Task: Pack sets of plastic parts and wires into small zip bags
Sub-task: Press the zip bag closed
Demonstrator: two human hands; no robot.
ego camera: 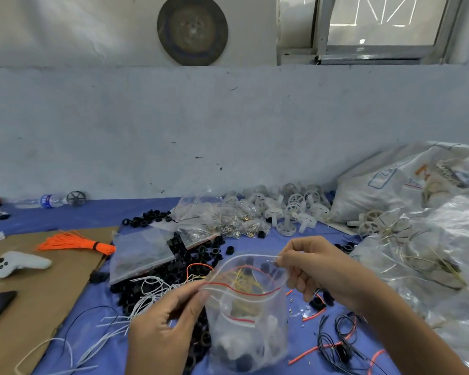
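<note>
Clear plastic, red-striped at its seal, made up the small zip bag [249,320] held up over the near middle of the blue sheet [255,244], its mouth pulled open. The left hand [160,328] pinched the near left lip between thumb and curled fingers, while the right hand [317,269] pinched the far right lip at its fingertips. Inside lay thin yellow wires, dark parts at the bottom and what looked like a smaller red-striped bag. Loose white wires [146,296] spread just left of the bag, and black wires [336,345] with orange scraps lay to its right. Behind the hands, a heap of black plastic rings [198,255] ran under a stack of empty zip bags [141,253]. At the sheet's left edge, a cardboard sheet [38,293] carried an orange wire bundle [73,243] and a white controller [19,263]. Crumpled clear bags [444,253] filled the right edge. Further back sat white plastic wheels [295,209], a white sack [390,182] at the far right corner, and a water bottle [46,200] lying along the far left edge by the wall.
</note>
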